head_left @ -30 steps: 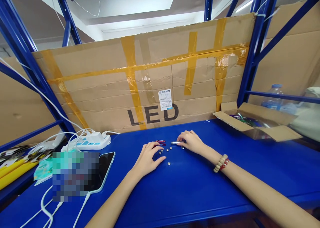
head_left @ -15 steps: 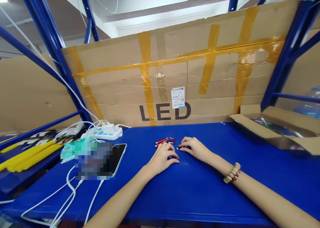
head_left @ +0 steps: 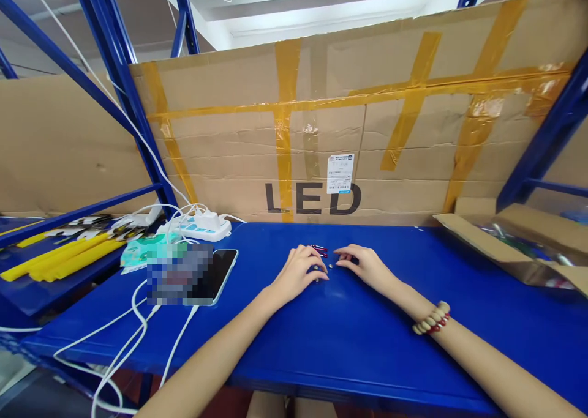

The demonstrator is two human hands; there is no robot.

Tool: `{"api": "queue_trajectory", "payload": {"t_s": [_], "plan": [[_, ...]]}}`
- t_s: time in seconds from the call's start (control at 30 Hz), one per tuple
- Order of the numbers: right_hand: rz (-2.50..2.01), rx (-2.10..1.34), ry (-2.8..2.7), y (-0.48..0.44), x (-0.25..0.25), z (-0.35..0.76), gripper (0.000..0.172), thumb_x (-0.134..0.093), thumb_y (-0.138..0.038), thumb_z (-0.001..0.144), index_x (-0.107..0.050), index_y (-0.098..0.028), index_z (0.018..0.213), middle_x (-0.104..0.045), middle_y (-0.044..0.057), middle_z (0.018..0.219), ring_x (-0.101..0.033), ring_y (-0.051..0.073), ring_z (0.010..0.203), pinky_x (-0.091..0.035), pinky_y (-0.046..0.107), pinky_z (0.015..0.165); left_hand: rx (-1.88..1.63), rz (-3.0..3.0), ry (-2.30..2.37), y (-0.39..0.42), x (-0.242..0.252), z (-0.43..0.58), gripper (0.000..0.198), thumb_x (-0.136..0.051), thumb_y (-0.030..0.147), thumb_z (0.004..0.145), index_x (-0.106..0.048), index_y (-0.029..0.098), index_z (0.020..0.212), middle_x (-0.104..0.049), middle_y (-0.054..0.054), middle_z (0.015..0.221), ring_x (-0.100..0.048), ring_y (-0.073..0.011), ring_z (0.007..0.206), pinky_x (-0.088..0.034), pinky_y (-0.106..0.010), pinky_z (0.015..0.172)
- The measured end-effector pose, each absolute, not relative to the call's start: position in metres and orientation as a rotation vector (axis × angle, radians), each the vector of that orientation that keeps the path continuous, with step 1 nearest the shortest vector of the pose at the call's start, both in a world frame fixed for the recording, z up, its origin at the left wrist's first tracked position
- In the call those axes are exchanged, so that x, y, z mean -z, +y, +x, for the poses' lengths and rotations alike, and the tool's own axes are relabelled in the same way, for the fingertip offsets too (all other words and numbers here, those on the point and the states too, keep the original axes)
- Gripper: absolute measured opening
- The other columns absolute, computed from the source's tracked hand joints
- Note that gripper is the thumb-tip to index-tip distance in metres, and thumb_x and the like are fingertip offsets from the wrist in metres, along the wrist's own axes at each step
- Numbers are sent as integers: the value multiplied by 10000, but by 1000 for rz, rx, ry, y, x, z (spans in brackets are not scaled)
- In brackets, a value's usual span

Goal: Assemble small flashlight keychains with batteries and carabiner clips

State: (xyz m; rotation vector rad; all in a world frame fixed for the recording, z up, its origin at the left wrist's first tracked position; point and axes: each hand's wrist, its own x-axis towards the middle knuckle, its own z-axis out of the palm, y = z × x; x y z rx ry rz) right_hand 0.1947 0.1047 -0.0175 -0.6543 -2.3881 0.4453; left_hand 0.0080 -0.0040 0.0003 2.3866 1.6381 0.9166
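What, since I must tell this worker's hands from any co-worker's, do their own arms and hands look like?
Both forearms are bare: no sleeves and no gloves show. The right hand has a beaded bracelet at its wrist, pale round beads with a few red ones. The left hand and its wrist wear nothing that shows.

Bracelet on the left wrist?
No, the bracelet sits on the wrist behind the right hand.

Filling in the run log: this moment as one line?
left hand palm-down on blue table | right hand fingertips down beside it | red clips beyond both | grips unclear
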Motion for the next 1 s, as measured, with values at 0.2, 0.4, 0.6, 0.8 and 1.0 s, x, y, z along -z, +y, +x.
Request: {"api": "queue_trajectory", "payload": {"t_s": [0.2, 0.4, 0.6, 0.8, 1.0], "plan": [[-595, -496, -2277, 102, 16, 189, 239, -602, -337, 778, -654, -181, 951, -650, 36, 784, -610, 151, 705, -482, 278, 685, -915, 2373, 1674, 0, 0, -1, 133, -611, 357, 772, -655, 233, 785, -577, 9, 951, -457, -169, 955, -313, -317, 857], [-544, -507, -2346, 102, 20, 179, 210, -637, -301, 754, -667, -163, 910, -662, 47, 778, -612, 155, 707, -484, 277, 676, -788, 2406, 1606, 2, 5, 0, 138, -628, 366, 754, -660, 236, 787, -579, 14, 952, -458, -163, 962, -298, -318, 881], [-490, -474, -2449, 100, 19, 177, 140, -603, -270, 786, -696, -174, 823, -669, 59, 811, -614, 165, 771, -477, 284, 737, -750, 2428, 1592, 3, 2, -5, 151, -641, 385, 734, -668, 239, 762, -589, 20, 938, -464, -163, 965, -291, -319, 889], [-541, -531, -2465, 98, 19, 179, 140, -607, -226, 782, -697, -170, 873, -668, 65, 846, -617, 160, 775, -478, 276, 746, -698, 2432, 1593, 2, 0, -8, 259, -638, 445, 713, -663, 271, 904, -612, 13, 955, -469, -177, 954, -303, -323, 866], [-538, -473, -2511, 96, 18, 179, 158, -554, -207, 819, -693, -177, 889, -666, 69, 869, -615, 170, 809, -474, 287, 754, -607, 2492, 1581, 1, 0, -9, 190, -581, 416, 777, -682, 311, 900, -591, 17, 989, -465, -170, 992, -292, -316, 870]]}}
